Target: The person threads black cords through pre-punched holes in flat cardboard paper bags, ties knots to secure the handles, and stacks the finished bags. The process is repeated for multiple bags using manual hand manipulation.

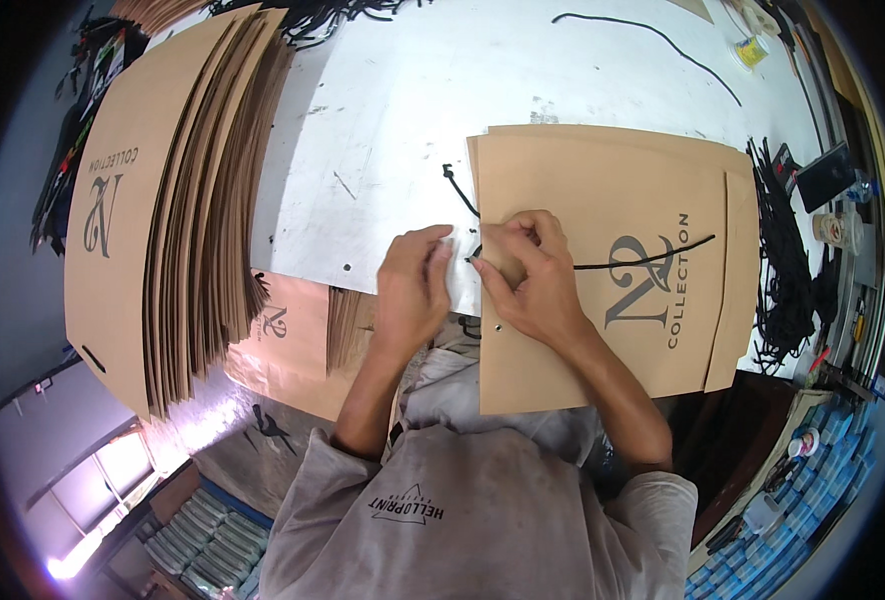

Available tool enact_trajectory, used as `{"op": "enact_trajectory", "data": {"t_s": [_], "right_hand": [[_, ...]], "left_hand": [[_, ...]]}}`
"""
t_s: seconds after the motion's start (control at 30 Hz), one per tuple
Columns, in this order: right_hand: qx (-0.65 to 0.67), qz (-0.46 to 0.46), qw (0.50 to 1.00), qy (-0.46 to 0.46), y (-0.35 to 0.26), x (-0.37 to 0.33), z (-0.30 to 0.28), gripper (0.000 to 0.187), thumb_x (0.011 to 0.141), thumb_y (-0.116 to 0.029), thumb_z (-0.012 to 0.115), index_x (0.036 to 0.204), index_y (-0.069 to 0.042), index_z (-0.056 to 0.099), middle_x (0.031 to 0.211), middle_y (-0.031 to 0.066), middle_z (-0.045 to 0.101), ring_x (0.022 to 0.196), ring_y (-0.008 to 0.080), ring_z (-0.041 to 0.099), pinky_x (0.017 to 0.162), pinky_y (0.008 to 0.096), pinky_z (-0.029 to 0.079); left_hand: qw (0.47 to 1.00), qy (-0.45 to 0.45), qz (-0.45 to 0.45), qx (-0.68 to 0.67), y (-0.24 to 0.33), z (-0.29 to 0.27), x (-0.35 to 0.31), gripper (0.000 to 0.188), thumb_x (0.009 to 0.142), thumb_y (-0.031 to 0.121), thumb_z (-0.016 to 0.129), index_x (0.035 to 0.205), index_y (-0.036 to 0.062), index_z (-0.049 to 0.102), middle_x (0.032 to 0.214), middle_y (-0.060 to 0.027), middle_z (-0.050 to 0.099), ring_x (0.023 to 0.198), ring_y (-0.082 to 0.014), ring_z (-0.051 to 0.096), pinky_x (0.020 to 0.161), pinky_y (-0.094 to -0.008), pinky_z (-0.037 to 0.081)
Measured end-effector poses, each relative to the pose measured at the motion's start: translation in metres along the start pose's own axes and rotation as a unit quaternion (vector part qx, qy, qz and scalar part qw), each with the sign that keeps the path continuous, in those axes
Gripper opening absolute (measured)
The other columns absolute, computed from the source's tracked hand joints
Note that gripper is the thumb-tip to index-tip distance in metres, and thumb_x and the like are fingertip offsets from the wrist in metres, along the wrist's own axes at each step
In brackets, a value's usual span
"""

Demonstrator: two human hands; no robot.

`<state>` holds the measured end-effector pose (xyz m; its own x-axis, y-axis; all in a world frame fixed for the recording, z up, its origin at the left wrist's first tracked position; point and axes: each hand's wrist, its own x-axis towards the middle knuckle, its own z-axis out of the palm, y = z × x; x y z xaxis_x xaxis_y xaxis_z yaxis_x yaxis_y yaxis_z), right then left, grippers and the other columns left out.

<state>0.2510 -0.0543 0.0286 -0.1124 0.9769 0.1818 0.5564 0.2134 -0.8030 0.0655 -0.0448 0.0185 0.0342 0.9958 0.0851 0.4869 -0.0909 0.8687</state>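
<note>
A flat brown paper bag (pixel 623 175) with dark print lies in front of me, to the right of centre. My right hand (pixel 538 275) is closed at its left edge, thumb and fingers pinching a black cord (pixel 643 264) there. That cord stretches right across the bag from under the hand. Just left of the edge, my left hand (pixel 415 285) is loosely curled, its fingertips close to the short cord end by my right thumb. Nothing shows between them. Above the hands, another black cord piece (pixel 450 180) with a knotted tip sticks out from the bag's edge.
A thick stack of brown paper bags (pixel 198 190) stands at the left of the white table (pixel 383 130). A loose black cord (pixel 663 42) lies at the far side. Black cords (pixel 785 270) bunch at the right edge, near a phone (pixel 826 178) and a plastic cup (pixel 835 231).
</note>
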Motion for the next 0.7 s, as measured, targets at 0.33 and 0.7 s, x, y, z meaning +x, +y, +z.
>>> {"op": "enact_trajectory", "data": {"t_s": [0.33,0.7], "right_hand": [[-0.018,0.037,0.999,0.002,-0.001,0.000,-0.005,0.057,0.077,-0.012,0.085,0.127,0.001,0.063,0.118,0.0173,0.056,0.111,0.0333,0.059,0.096,0.0410,0.051],[-0.014,-0.121,0.992,0.040,-0.014,-0.004,-0.003,0.036,0.079,-0.009,0.079,0.115,-0.004,0.073,0.116,0.0114,0.065,0.111,0.0319,0.058,0.094,0.0448,0.045]], "left_hand": [[0.995,-0.014,0.082,0.053,0.002,0.022,-0.006,0.027,0.093,-0.002,0.064,0.119,0.0028,0.068,0.090,-0.0153,0.065,0.082,-0.0323,0.060,0.074,-0.0428,0.050],[0.986,-0.093,0.096,-0.096,0.016,-0.029,-0.020,0.025,0.106,0.014,0.062,0.123,-0.0034,0.061,0.089,-0.0073,0.062,0.081,-0.0133,0.059,0.070,-0.0258,0.045]]}}
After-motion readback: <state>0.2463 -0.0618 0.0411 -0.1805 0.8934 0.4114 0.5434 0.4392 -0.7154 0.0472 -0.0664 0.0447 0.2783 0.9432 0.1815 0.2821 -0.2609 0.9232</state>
